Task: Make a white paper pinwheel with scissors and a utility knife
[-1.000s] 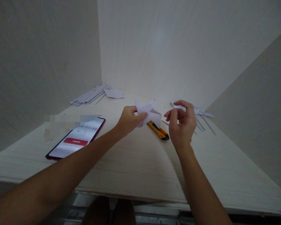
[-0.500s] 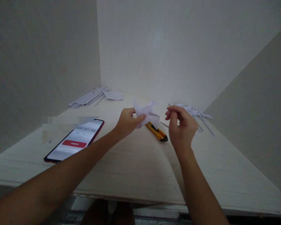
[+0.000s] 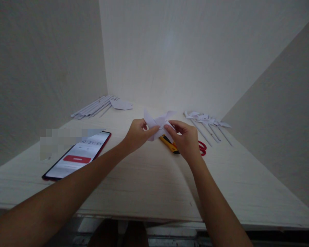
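Note:
A white paper pinwheel (image 3: 158, 120) is held up over the middle of the table, its folded blades fanning out. My left hand (image 3: 140, 133) pinches it from the left, thumb on the front near the centre. From the right, my right hand (image 3: 184, 137) grips a blade beside the centre between thumb and fingers. Under the pinwheel lies a yellow and black utility knife (image 3: 169, 144), partly covered by the paper and my right hand. Red scissor handles (image 3: 203, 148) poke out behind my right wrist; the blades are hidden.
Several finished paper pinwheels on sticks (image 3: 206, 119) lie at the back right. Rolled paper sticks (image 3: 92, 107) and a folded paper piece (image 3: 122, 104) lie at the back left. A phone (image 3: 77, 159) running a timer rests by my left forearm. Walls (image 3: 164, 61) enclose the table (image 3: 144, 185).
My right hand has moved left from the air beside the pinwheel and now grips it. The red scissor handles have come into sight. The view has shifted slightly.

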A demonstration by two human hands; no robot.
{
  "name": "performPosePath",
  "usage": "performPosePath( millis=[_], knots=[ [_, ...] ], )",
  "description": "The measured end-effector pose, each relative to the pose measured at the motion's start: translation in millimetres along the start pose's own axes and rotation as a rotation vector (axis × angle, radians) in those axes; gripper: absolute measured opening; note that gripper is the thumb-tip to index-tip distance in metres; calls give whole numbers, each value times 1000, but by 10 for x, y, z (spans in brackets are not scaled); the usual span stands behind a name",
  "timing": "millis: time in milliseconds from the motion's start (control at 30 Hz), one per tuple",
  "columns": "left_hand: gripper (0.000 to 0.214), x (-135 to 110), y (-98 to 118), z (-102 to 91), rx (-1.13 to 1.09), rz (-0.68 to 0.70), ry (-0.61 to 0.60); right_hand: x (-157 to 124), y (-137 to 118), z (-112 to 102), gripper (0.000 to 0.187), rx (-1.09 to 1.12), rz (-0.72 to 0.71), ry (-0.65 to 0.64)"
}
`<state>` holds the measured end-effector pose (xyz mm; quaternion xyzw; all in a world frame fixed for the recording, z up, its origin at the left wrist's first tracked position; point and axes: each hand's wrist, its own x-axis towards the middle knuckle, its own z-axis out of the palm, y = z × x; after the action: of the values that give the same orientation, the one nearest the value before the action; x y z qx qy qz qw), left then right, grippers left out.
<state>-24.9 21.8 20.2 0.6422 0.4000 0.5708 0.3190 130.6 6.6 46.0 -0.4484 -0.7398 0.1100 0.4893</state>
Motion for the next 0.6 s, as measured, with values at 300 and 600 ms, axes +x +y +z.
performPosePath(
  millis=[300,600],
  knots=[
    [24,16,-61,2,-67,-43,-19,16,46,-15,20,124,-7,-26],
    [24,6,-47,9,-98,-54,-60,26,52,-44,21,150,73,-66]
  ],
)
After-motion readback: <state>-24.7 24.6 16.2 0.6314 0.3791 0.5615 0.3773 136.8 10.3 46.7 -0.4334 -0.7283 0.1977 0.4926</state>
